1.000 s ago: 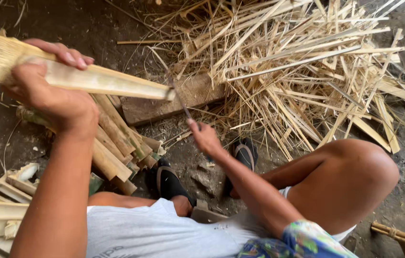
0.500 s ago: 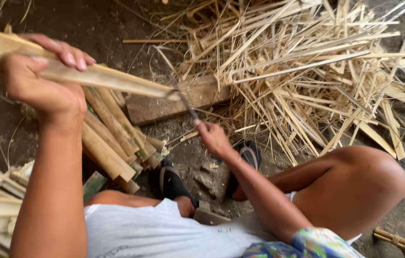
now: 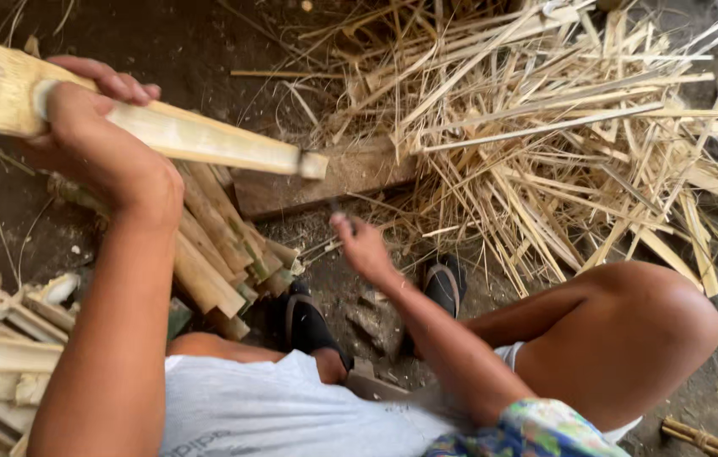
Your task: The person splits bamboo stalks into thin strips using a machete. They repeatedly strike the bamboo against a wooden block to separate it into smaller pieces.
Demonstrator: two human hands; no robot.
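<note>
Control of the split depends on my left hand (image 3: 92, 140) clamping the pale split bamboo slat (image 3: 156, 127) level above the wooden chopping block (image 3: 325, 178), while my right hand (image 3: 363, 245), closed on a barely visible thin blade, strikes its far end squarely.

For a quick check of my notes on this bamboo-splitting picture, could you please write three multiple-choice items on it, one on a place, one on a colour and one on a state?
1. Where does the heap of thin strips lie?
A. upper right, on the ground
B. on the person's lap
C. in a basket

2. What colour are the sandals?
A. white
B. black
C. red

3. How is the bamboo piece held?
A. flat on the ground
B. standing upright, let go
C. gripped in the left hand, raised off the ground

Answers:
1 A: the heap of strips spreads over the dirt.
2 B: both sandals are dark.
3 C: the left hand wraps the bamboo piece above the wooden block.
</note>
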